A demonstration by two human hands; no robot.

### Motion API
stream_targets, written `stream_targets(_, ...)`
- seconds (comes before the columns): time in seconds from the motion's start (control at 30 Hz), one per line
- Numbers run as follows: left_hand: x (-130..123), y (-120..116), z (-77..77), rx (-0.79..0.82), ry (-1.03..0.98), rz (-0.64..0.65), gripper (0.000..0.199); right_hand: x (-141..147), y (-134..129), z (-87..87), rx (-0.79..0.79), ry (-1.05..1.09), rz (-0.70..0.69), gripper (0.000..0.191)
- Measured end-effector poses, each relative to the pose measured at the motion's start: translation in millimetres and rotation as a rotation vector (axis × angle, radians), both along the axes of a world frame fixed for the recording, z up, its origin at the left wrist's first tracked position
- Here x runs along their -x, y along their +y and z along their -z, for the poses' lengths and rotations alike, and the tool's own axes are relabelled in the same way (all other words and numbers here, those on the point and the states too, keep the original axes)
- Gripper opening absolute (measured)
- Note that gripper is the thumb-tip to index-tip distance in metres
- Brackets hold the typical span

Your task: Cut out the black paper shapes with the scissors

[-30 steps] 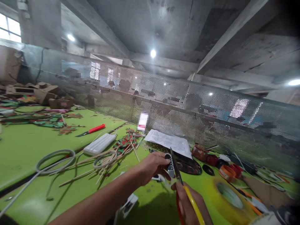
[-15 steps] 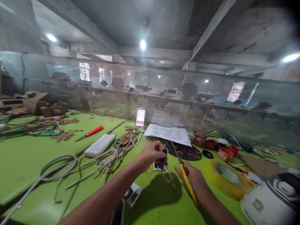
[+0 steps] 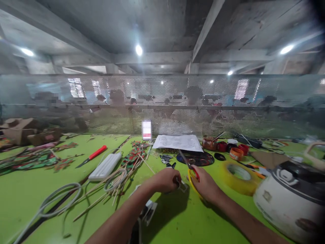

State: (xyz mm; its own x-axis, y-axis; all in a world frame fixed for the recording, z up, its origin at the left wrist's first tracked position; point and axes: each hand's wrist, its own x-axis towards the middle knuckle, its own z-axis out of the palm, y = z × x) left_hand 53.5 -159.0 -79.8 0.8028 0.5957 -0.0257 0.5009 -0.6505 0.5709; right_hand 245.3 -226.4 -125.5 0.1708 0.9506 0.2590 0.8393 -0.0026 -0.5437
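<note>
My right hand [image 3: 204, 183] grips a pair of scissors [image 3: 192, 176] with yellow and red handles, blades pointing away toward the white sheet. My left hand [image 3: 166, 179] is closed, its fingertips curled down over the table. From its fingers sticks out a thin white-edged paper piece [image 3: 183, 186]; the rest of that piece is hidden by the hand. Just beyond the left hand lie small dark cut-out pieces [image 3: 166, 158]. Below my left forearm are more black-and-white paper pieces [image 3: 149, 211], partly covered by the arm.
Beyond my hands are a white printed sheet [image 3: 177, 143] and a dark oval plate [image 3: 207, 159]. Paint jars [image 3: 236, 154], a tape roll [image 3: 238, 178] and a white kettle-like pot [image 3: 286, 200] stand right. Left are thin sticks [image 3: 99, 196], a power strip [image 3: 105, 166] and a red-handled knife [image 3: 95, 153].
My left hand has drawn nearer and turned down, baring the dark cut-outs beyond it. The scissors remain in my right hand, which has moved slightly. The head view has shifted and levelled.
</note>
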Motion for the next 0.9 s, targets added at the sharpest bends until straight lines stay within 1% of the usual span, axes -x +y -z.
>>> stream_targets(0.17,-3,1,2.7,-0.104,0.035,-0.014,0.028,1,-2,2.9,0.009,-0.063,-0.068,0.028)
stream_targets(0.27,-4,2,1.2,-0.163,0.024,-0.065,0.028,-2,-2,1.0,0.012,-0.118,-0.081,0.025)
stream_targets(0.33,-4,3,1.2,-0.195,0.010,-0.097,0.027,-5,4,-1.2,0.036,-0.168,-0.086,0.023)
stream_targets(0.4,-5,4,2.5,-0.213,0.001,-0.119,0.026,-9,17,-4.4,0.084,-0.222,-0.086,0.020)
stream_targets(0.5,-6,3,5.9,-0.227,-0.007,-0.139,0.024,-12,42,-10.9,0.139,-0.289,-0.068,0.018)
stream_targets(0.6,-8,-1,8.6,-0.229,-0.017,-0.152,0.023,-10,65,-16.1,0.140,-0.323,-0.064,0.020)
stream_targets(0.73,-9,-4,9.5,-0.208,-0.025,-0.165,0.018,-5,83,-17.5,0.142,-0.349,-0.062,0.021)
stream_targets(0.9,-9,-5,8.4,-0.164,-0.068,-0.179,0.018,-5,106,-19.7,0.131,-0.380,0.049,0.021)
